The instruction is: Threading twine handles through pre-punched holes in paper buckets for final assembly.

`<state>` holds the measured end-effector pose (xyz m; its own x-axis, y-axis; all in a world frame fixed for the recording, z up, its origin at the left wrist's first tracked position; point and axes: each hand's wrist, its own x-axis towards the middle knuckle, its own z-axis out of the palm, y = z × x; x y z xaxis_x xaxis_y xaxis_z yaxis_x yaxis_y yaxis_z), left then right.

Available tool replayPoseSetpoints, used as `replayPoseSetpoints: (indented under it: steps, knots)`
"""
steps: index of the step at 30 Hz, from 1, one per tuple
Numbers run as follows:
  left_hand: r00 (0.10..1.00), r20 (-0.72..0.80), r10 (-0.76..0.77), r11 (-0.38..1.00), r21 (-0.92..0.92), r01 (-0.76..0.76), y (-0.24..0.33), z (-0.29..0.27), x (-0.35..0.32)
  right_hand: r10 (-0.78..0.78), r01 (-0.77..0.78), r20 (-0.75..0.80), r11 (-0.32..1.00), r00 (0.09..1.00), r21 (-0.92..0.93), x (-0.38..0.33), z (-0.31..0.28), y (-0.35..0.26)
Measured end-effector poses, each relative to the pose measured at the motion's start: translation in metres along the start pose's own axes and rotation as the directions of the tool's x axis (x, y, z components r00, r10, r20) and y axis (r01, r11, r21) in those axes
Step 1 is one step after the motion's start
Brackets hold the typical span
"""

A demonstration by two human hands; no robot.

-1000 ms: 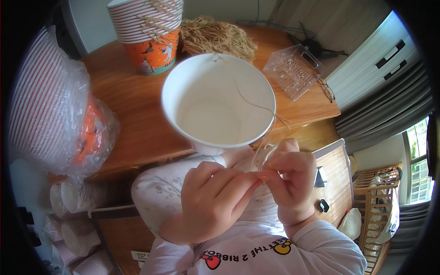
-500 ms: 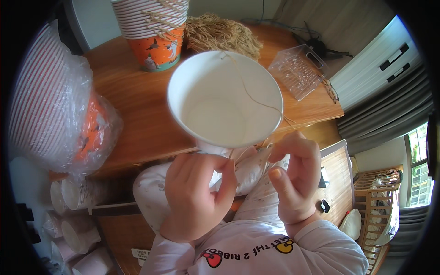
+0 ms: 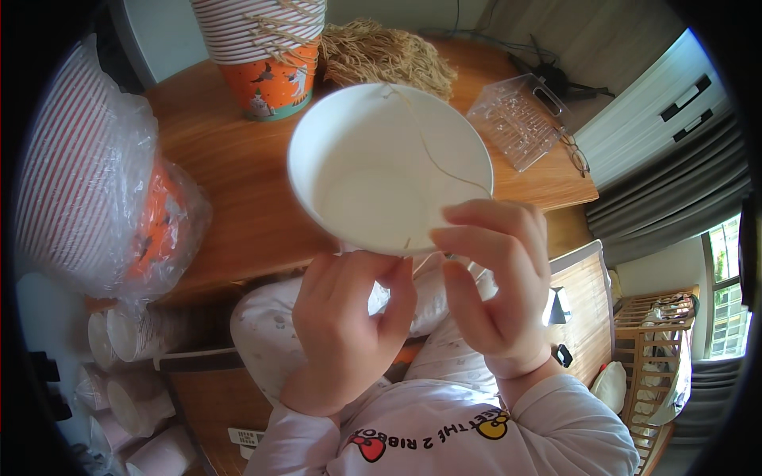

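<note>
The left hand (image 3: 349,325) and the right hand (image 3: 496,293) were raised close under the camera, above the near edge of the counter (image 3: 230,182). Both supported a white paper cup (image 3: 389,170), tipped so that its open mouth faced the viewer, which exposed the inner wall for work.

The left grip was closed on the cup's lower side, thumb and fingers pinched just under the rim. The right grip was curled against the rim's right side, fingertips together; whether they pinched the rim, the string, or both could not be told.

A thin tan string (image 3: 432,151) ran across the inside of the cup from the far rim to the rim at the right fingers. Its fastening points were too small to make out. The cup's outer pattern and base were hidden.

Along the left edge of the counter lay a plastic-wrapped stack of striped cups (image 3: 87,174). At the far edge stood an orange stack of cups (image 3: 266,55), cut off at the top, with a bundle of tan string (image 3: 389,51) beside it. A clear plastic box (image 3: 520,119) sat near the right corner.
</note>
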<state>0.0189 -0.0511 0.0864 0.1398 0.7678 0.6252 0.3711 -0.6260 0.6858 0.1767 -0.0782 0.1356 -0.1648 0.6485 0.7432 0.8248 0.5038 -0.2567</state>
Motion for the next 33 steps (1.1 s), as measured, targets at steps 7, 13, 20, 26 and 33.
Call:
replayPoseSetpoints:
  steps: [7, 13, 20, 26, 33]
  knots:
    - [0.998, -0.047, 0.043, 0.999, 0.0, -0.043, -0.001, -0.001, 0.0, -0.058, 0.08, 0.238, 0.993, 0.97, -0.086, 0.021, 0.0, -0.006]
    - [0.999, -0.027, 0.026, 0.997, 0.073, -0.024, 0.001, -0.002, -0.002, -0.02, 0.012, 0.288, 0.999, 0.957, 0.032, 0.021, 0.005, -0.005]
    - [0.997, -0.053, -0.047, 0.998, 0.03, 0.049, 0.006, -0.002, -0.008, 0.023, -0.053, 0.25, 0.992, 0.968, 0.113, 0.018, 0.003, -0.007]
    - [0.989, -0.05, -0.14, 0.986, -0.097, 0.134, 0.0, 0.009, -0.007, 0.164, -0.218, 0.225, 0.945, 0.961, 0.245, 0.013, 0.002, 0.0]
    - [0.976, 0.092, -0.196, 0.915, -0.34, 0.215, 0.0, 0.007, -0.007, 0.15, -0.168, 0.08, 0.925, 0.985, 0.341, 0.007, 0.015, 0.004]
